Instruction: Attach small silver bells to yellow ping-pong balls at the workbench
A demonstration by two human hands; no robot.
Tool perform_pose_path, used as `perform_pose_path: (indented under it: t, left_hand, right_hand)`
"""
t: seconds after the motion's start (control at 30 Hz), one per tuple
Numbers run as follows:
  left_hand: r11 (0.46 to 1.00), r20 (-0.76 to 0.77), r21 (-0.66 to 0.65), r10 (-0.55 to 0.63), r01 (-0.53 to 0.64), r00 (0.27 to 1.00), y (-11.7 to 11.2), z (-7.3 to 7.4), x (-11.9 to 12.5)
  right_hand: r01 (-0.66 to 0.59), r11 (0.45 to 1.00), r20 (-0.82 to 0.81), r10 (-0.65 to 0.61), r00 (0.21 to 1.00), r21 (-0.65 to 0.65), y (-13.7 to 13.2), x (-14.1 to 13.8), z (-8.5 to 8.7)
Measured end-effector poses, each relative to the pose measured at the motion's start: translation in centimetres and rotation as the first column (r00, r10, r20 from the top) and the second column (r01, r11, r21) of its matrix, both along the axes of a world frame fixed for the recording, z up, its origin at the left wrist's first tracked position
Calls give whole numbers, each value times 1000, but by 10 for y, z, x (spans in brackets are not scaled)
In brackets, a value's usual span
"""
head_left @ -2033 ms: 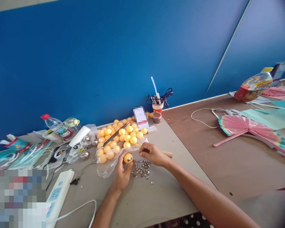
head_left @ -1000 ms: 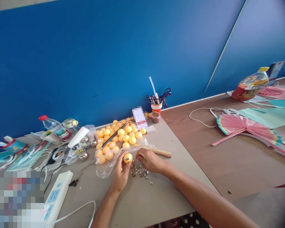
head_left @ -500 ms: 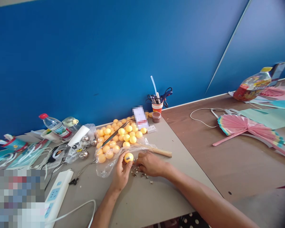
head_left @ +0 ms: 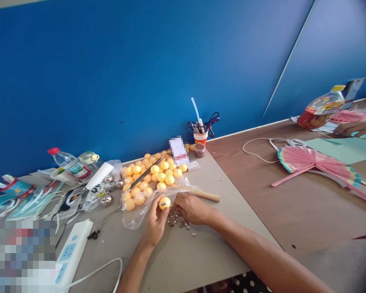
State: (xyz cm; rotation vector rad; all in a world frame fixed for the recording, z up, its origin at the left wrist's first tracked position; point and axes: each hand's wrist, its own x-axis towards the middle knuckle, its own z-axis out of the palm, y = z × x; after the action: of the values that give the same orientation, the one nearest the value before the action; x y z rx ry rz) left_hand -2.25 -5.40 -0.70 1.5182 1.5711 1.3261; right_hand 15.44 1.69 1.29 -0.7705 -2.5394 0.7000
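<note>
My left hand (head_left: pixel 155 221) is closed around a yellow-orange ping-pong ball (head_left: pixel 164 202), gripping it between thumb and fingers. A silvery patch of small pieces shows on the ball's near side. Just right of the ball, my right hand (head_left: pixel 190 208) rests low over a scatter of small shiny metallic pieces (head_left: pixel 179 221). Its fingers are bent and drawn together, and their tips are partly hidden, so what they pinch cannot be seen. Behind both hands, many more ping-pong balls (head_left: pixel 144 186) lie on and around a clear plastic bag (head_left: pixel 134 219).
Beyond my right hand lies a bundle of thin wooden sticks (head_left: pixel 205 195). Tweezers (head_left: pixel 143 177) rest across the balls. Left are silvery balls (head_left: pixel 107 199) and a power strip (head_left: pixel 75 248). A paper cup (head_left: pixel 200 137) stands behind. Pink paper fans (head_left: pixel 317 162) and another person's hand (head_left: pixel 352 128) are at right.
The view has shifted slightly. My left hand still holds the ball, and my right hand stays by the metallic pieces with little movement. Another person's hand has come in at the far right.
</note>
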Motion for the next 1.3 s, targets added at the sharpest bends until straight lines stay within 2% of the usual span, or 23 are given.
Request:
perform_pose_path:
  t: [0.13,0.33,0.47,0.6,0.77,0.87,1.0,1.07,1.1,1.17,1.23,1.3]
  left_hand:
    - [1000,3,10,7,-7,1000,0,0,0]
    - [999,89,-31,-38,40,995,-1,-2,0]
    - [999,79,-30,-34,37,996,-1,-1,1]
    - [1000,45,-12,-6,6,999,-1,1,2]
    - [1000,34,-24,-12,13,999,-1,0,0]
    - [999,44,-30,-26,27,999,-1,-2,-1]
    - [1000,0,-11,-7,7,1000,-1,-1,-1]
    - [1000,-18,5,1,-1,1000,-1,0,-1]
    - [1000,-20,8,0,0,1000,-1,1,-1]
    - [1000,-6,8,-8,8,1000,-2,1,-1]
    - [999,36,-14,-35,36,999,-2,2,0]
    - [997,85,-35,-70,73,994,-3,2,1]
  right_hand:
    - [4,999,-21,-4,1000,-32,-1,1,4]
    - [-38,999,140,38,989,-3,-2,4,2]
    - [-41,999,153,40,987,4,-2,2,-1]
    - [-9,999,34,10,999,-39,-1,1,0]
    - [64,962,-137,-103,985,-264,0,-1,1]
    - [48,935,-206,-127,970,-352,1,-2,1]
    - [-18,926,-292,-101,951,-378,1,-3,1]
    - [-43,886,-310,-115,944,-461,2,-2,3]
    - [-58,841,-309,-133,942,-538,2,-2,3]
    - [-105,713,-313,-168,935,-693,2,-2,5]
    - [-161,605,-340,-193,920,-780,2,-1,7]
    - [-185,566,-365,-222,904,-803,1,-1,9]
